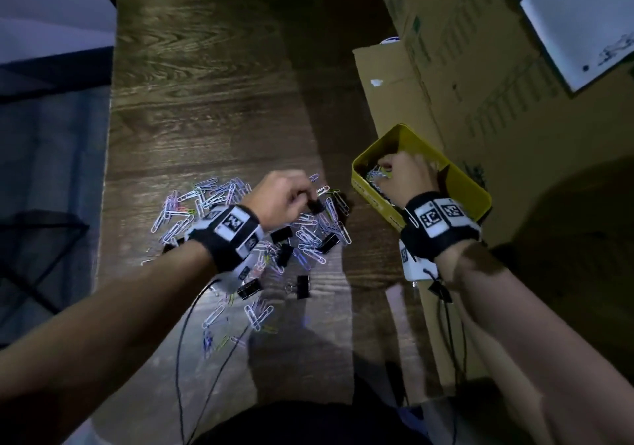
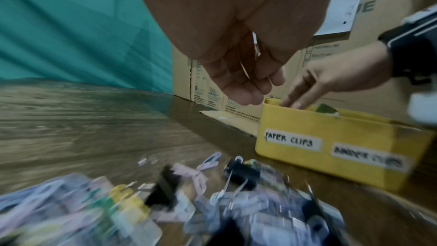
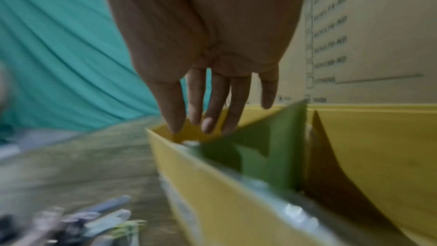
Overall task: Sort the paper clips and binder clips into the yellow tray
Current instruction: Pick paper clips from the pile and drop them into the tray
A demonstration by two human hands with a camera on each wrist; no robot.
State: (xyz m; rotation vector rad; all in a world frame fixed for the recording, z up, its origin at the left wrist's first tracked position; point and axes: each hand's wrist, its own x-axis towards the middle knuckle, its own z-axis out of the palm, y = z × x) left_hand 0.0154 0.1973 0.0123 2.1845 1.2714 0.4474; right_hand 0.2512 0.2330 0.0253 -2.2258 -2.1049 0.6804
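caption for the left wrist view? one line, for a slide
Left hand hovers above mixed clips while right hand reaches into yellow tray labelled for paper and binder clips.

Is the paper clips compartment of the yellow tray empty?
No. Paper clips already lie in that end of the yellow tray, under the right hand.

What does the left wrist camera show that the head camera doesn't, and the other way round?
Only the left wrist view shows the handwritten labels on the yellow tray's side, the nearer one reading paper clips. Only the head view shows the whole spread of clips on the table, and both forearms. Both show the right hand reaching into the tray's far compartment, and the cardboard boxes behind.
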